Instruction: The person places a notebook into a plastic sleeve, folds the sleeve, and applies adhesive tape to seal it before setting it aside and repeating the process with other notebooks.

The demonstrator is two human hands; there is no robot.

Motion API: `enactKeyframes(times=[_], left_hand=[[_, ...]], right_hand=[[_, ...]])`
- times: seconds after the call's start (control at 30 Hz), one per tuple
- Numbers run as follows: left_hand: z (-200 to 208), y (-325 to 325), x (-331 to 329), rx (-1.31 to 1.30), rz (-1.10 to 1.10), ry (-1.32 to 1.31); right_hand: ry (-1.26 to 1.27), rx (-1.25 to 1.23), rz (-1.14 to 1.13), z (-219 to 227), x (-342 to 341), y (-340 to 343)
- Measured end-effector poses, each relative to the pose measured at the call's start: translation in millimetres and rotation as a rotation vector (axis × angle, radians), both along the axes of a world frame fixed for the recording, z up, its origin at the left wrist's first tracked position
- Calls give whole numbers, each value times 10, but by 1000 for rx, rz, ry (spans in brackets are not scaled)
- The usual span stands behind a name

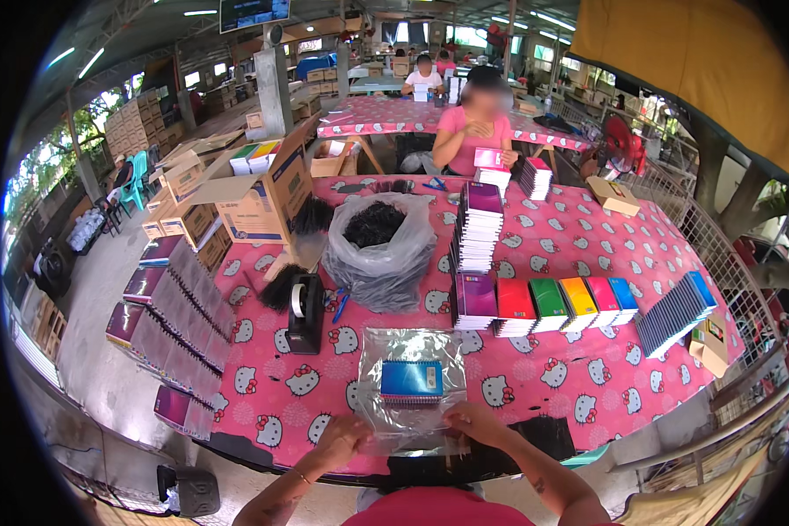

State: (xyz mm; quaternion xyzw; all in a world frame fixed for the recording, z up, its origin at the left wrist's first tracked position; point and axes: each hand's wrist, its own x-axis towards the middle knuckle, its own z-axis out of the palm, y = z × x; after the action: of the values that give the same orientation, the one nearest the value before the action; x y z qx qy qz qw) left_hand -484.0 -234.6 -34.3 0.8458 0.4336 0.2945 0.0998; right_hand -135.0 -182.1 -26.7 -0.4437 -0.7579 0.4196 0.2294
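Note:
A stack of blue spiral notebooks (411,379) lies in front of me, with a clear plastic bag (377,346) spread around it. Whether the notebooks are inside the bag or on top of it, I cannot tell. At the bag's near left corner, the fingers of my left hand (342,438) are closed on the plastic. My right hand (477,424) pinches the near right edge of the same bag. Beyond it, to the left, stands a black tape dispenser (304,314), with a blue pen (340,308) beside it.
A plastic sack of black strands (379,254) stands mid-table. Coloured notebook stacks (550,304) form a row at right. Bagged notebook piles (171,320) line the left edge. An open carton (263,197) is at far left. Across the table, a co-worker (476,131) in pink handles notebooks.

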Motion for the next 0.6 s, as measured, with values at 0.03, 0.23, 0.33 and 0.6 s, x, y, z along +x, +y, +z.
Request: enactKeyframes(times=[0.03, 0.23, 0.33, 0.6], left_hand=[[47, 80, 12, 25, 65, -79], [112, 759, 217, -291, 432, -416], [-172, 1037, 68, -396, 472, -477], [121, 2208, 558, -49, 78, -207]], right_hand=[[-46, 3, -51, 107, 17, 57], [-657, 673, -142, 210, -611, -82], [-428, 752, -107, -3, -959, -125], [-491, 665, -150, -6, -1086, -69]])
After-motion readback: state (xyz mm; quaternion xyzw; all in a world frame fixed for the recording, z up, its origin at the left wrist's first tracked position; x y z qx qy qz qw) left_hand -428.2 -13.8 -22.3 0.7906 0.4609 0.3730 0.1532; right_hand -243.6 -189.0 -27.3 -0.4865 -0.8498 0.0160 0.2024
